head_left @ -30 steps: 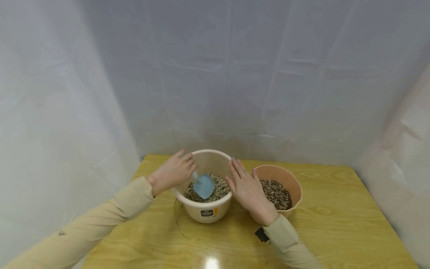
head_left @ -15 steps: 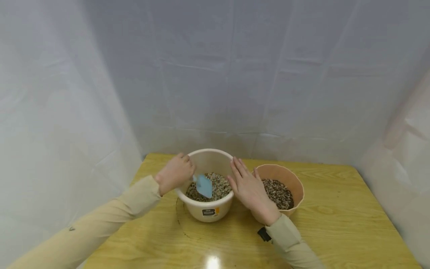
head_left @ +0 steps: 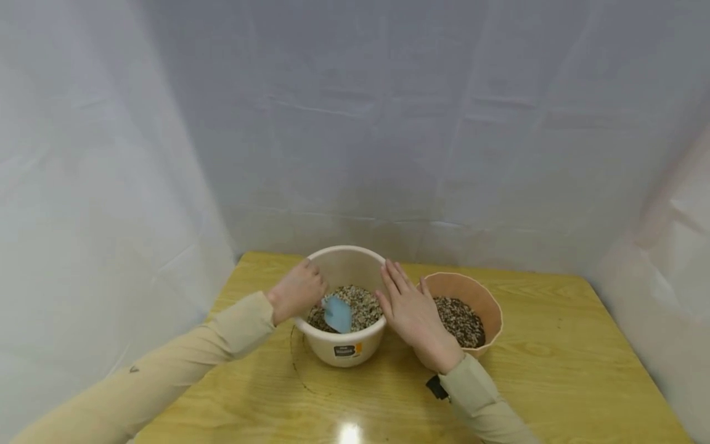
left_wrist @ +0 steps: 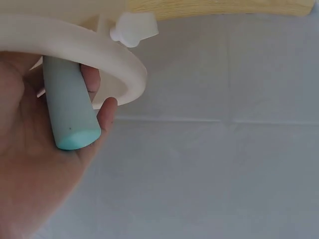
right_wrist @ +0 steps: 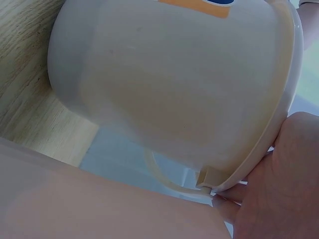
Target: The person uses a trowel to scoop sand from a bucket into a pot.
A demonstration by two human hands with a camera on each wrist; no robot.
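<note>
Down and back goes the blue scoop (head_left: 337, 313) since a second ago: its blade has slid from the middle of the gravel toward the near left side of the cream bucket (head_left: 345, 350) and now sits lower in the stones. Left hand (head_left: 296, 291) has drifted a touch to the right with it, over the bucket's left rim. Fingers are wrapped round the scoop's pale teal handle (left_wrist: 70, 112); the left wrist view shows the handle lying across the palm, its butt end poking out past the curled fingers, with the bucket's rim (left_wrist: 107, 52) right above it.

Right hand (head_left: 412, 314) has hardly shifted. It lies flat, fingers straight and together, palm pressed against the bucket's right side, fingertips up at the rim. From the right wrist view the bucket wall (right_wrist: 164, 84) fills the frame, and the hand touches the rim at the lower right beside a small lug.

Bucket stands on the wooden desk (head_left: 554, 370), holding mixed pale and brown gravel (head_left: 363, 305). Just to its right, behind the right hand, sits a terracotta-coloured pot (head_left: 476, 290) with darker gravel in it. Both forearms wear beige sleeves, and a small black device (head_left: 434, 387) shows at the right cuff. White sheeting hangs behind and to both sides.
</note>
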